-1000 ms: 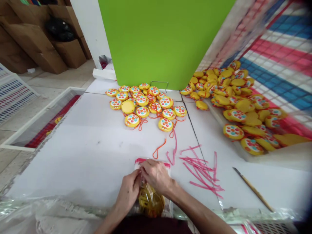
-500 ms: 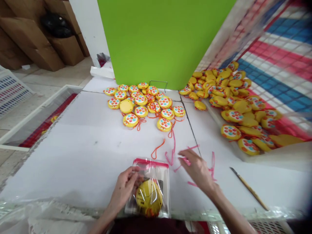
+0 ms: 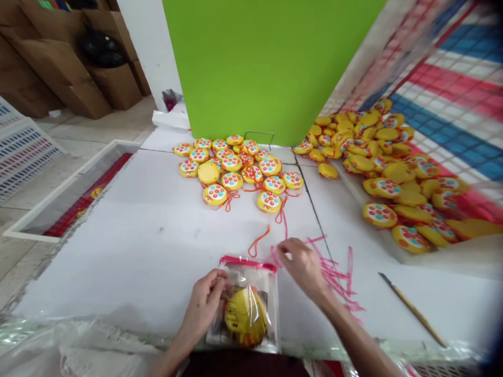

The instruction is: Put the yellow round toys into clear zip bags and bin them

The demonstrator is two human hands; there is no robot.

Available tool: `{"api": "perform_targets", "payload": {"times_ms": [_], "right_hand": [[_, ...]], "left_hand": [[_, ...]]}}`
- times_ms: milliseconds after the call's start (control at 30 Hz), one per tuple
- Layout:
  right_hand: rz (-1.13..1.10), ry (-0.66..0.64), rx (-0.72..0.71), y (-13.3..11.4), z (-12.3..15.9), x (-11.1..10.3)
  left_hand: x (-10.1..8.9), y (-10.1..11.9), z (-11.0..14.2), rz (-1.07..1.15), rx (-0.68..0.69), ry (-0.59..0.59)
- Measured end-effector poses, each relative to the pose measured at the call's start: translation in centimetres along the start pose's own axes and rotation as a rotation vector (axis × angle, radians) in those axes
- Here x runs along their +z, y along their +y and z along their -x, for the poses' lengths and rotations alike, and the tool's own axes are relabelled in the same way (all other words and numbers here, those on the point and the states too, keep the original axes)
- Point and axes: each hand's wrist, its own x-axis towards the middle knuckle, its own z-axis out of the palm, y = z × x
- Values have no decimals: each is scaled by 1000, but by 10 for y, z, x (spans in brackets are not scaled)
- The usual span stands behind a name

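Firstly, one left hand: thumb and fingers drawn together on the film at the left edge of the bag. One right hand: fingers curled, thumb and forefinger close, above the table beside the bag; whether a pink strip is caught between them, cannot tell.

Under the left hand, one clear bag, flat, with a pink band across its far end. Inside it, one yellow toy, plain side up.

Step in hand, as judged: the far end of the bag, with the toy already inside. Next move, as judged: calls for a steady left hand on the film and a light right fingertip grip along that end, the toy left flat.

Just beyond the bag: one loose orange cord, looped. To the right: pink strips, several, overlapping, exact number unclear; one knife, wooden-handled, apart from the strips.

Further out: loose toys, about twenty, mostly dotted side up, some overlapping; one green board, upright behind them; at right, one heap of toys, dozens, too piled to count.
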Motion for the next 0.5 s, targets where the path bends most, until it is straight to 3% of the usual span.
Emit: {"api": "perform_targets", "payload": {"times_ms": [133, 233, 300, 367, 433, 500], "right_hand": [[267, -69, 335, 98, 20, -37], [160, -44, 435, 135, 34, -64], [-145, -51, 395, 136, 38, -75], [-399, -163, 310, 125, 37, -79], [-408, -233, 262, 107, 33, -75], [-294, -185, 262, 86, 27, -66]], "left_hand": [[-4, -4, -3, 66, -26, -5], [-4, -6, -4, 95, -34, -3], [-3, -6, -4, 118, -45, -6], [-2, -6, -3, 148, -55, -8], [-1, -8, -1, 170, -68, -1], [-2, -10, 1, 182, -79, 1]]}}
